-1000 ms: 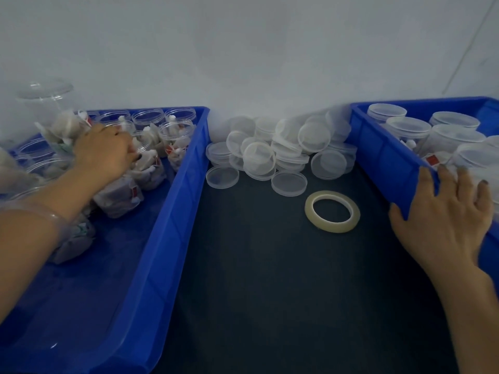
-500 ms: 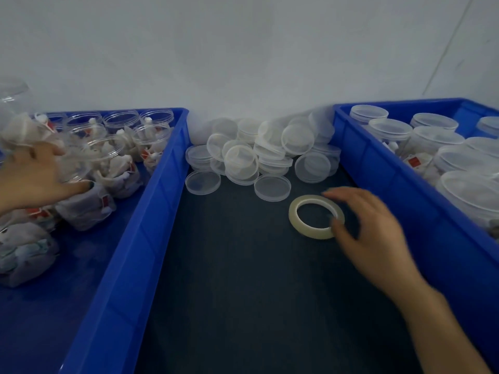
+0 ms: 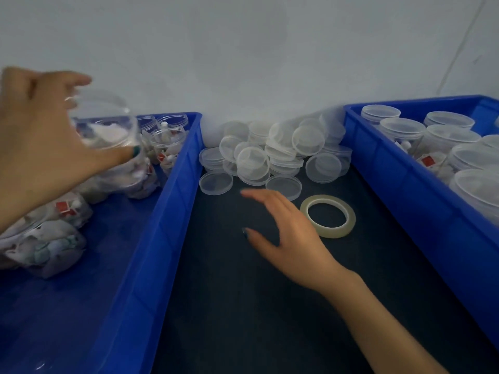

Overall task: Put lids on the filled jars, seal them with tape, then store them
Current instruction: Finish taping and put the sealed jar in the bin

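Gripping filled jar (image 3: 108, 125): left hand (image 3: 40, 136) | right hand (image 3: 289, 233) spread (holding nothing) beside tape roll (image 3: 334, 232) | lids (image 3: 272, 155) behind

Lids (image 3: 272, 155) lie far on the bench (image 3: 243, 306), between the left bin (image 3: 172, 201) and the right bin (image 3: 405, 190). The tape roll (image 3: 334, 233) lies nearer.

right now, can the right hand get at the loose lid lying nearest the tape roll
Probably yes: the right hand hovers open over the mat just short of that lid, with nothing between them; the tape roll lies beside it.
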`<state>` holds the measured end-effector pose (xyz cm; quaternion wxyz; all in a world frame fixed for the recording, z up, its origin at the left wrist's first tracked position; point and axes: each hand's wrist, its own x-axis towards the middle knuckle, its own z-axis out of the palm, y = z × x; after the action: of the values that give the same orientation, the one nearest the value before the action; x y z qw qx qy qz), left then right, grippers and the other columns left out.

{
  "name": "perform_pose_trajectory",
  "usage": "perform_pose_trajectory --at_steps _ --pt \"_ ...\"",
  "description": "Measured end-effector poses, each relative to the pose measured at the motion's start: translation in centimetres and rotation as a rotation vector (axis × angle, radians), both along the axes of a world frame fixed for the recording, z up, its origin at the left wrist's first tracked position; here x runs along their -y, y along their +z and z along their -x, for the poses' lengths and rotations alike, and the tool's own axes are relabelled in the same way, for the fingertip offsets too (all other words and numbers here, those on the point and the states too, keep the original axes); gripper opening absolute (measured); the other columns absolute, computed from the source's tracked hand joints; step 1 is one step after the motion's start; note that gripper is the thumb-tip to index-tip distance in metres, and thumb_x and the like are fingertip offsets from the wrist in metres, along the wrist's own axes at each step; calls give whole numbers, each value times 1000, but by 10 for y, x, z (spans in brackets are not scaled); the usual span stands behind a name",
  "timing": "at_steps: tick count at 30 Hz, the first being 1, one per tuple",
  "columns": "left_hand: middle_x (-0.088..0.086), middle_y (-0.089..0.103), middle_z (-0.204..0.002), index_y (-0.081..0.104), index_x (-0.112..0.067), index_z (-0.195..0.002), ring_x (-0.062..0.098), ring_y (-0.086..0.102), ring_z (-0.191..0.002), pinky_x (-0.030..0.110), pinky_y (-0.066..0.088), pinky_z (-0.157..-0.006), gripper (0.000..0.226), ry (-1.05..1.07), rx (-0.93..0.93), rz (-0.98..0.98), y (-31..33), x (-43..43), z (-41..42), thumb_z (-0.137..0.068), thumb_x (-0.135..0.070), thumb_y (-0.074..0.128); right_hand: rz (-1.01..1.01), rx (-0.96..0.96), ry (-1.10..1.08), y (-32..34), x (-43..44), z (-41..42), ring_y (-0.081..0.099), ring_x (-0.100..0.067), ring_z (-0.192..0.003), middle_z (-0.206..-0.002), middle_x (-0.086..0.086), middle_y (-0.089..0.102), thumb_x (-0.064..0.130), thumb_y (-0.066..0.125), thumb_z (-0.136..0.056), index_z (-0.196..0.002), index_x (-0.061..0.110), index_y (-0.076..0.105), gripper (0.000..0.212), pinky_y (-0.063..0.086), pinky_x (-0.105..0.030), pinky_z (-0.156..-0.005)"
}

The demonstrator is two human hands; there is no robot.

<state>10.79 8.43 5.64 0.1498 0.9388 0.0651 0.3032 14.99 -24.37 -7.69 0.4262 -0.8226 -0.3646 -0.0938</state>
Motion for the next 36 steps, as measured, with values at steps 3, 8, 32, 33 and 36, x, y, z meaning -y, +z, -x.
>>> perform_pose_trajectory --at_steps 3,8,32,33,36 --pt "-4 45 -140 34 -65 -131 15 53 -119 45 48 -102 95 -136 -1 59 18 67 2 -46 -99 60 -127 -18 -4 10 -9 0 32 2 -144 -156 16 36 47 70 -88 -157 27 24 85 34 -27 -117" --pt "-8 34 -128 39 -42 -146 6 45 -112 8 34 -84 101 -360 -377 -5 -23 161 -12 -55 -70 73 -305 -240 66 7 -6 -10 45 5 -135 -148 29 43 36 86 -72 -159 31 7 118 45 -22 -106" --pt "-19 62 -109 65 -35 -107 5 61 -105 33 54 -90 16 -426 -250 401 -202 175 -140 -91 -36 63 -340 -510 61 -44 35 -51 60 -8 -121 -127 6 65 4 90 -62 -131 22 51 81 48 -17 -94" --pt "-23 61 -109 65 -37 -105 4 62 -104 28 53 -88 15 -422 -261 505 -201 173 -136 -89 -37 66 -326 -514 67 -44 36 -51 60 -6 -121 -127 8 64 3 89 -62 -132 21 50 82 48 -17 -94" --pt "-21 50 -128 63 -31 -93 8 51 -127 20 41 -101 11 -476 -176 631 -199 158 -127 -91 -23 71 -300 -544 68 -46 37 -52 59 2 -116 -125 13 61 9 89 -59 -133 19 46 87 47 -15 -92"
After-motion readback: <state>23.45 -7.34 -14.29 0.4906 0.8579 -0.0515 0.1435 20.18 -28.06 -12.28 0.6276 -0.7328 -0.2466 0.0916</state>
